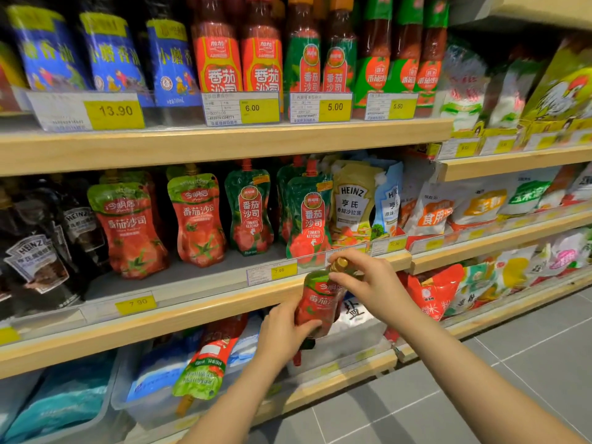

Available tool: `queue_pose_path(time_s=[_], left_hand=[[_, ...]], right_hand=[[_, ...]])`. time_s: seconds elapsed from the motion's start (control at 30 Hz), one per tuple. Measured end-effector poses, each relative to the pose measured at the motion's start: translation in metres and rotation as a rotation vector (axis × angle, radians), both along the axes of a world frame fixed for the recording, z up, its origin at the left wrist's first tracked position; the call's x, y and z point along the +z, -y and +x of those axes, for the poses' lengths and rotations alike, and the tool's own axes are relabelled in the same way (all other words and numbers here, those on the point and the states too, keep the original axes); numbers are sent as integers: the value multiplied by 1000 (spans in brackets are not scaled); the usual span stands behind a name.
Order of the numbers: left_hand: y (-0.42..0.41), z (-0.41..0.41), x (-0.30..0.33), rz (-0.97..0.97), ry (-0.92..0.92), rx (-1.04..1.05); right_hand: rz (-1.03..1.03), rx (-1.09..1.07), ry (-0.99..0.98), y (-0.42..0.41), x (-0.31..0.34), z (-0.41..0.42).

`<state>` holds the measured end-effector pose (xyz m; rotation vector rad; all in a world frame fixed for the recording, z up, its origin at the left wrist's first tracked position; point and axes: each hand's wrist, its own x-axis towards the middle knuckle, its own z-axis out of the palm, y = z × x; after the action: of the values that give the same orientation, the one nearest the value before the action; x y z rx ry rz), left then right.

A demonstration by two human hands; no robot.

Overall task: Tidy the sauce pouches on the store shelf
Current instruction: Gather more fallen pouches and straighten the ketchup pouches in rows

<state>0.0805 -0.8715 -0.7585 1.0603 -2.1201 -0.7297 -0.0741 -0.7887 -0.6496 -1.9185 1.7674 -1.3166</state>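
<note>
I hold a red and green tomato sauce pouch [315, 304] with a gold cap upright in front of the middle shelf's edge [192, 315]. My left hand [285, 331] grips its lower body and my right hand [365, 277] pinches its top near the cap. On the middle shelf stand two matching red pouches [131, 229] [198, 219], then two green tomato ketchup pouches [250, 209] [309, 222], then Heinz salad dressing pouches [352, 206]. Another red and green pouch [206, 360] lies upside down in a clear bin on the lower shelf.
Dark Heinz pouches [35, 254] stand at the far left of the middle shelf. Ketchup bottles [262, 52] and blue sesame oil bottles [112, 56] fill the top shelf. Bagged goods [448, 209] sit on shelves to the right. Grey tiled floor [480, 363] lies below right.
</note>
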Motion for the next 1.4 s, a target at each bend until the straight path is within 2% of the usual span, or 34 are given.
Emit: queue_pose_path(time_s=[0.13,0.27,0.37,0.47,0.6,0.67,0.87,1.03,1.1,1.27,1.4], left_hand=[[-2,28,7,-82,-78,70],[-1,54,36,-104,-154,66],[10,75,70,-209,-186,105],[31,100,98,-291,-185,185],[60,147,115,-308,-153,303],[69,175,115,-293,-162,354],[83,240,100,-58,-113,391],[93,251,97,85,38,378],[91,247,98,116,24,406],[63,195,91,-107,-91,843],[64,158,95,-119,60,978]], right_hand=[[-72,126,354,1,-6,15],[-42,177,462,12,-22,34],[-14,138,351,28,-26,41],[-6,62,130,48,-31,46],[-41,57,-155,66,-37,63],[-69,78,-224,72,-39,72],[-64,34,-318,84,-44,90],[-99,-33,-378,87,-47,98],[-110,-51,-361,87,-47,100],[-145,-107,-281,84,-52,113],[-129,-129,-268,85,-55,117]])
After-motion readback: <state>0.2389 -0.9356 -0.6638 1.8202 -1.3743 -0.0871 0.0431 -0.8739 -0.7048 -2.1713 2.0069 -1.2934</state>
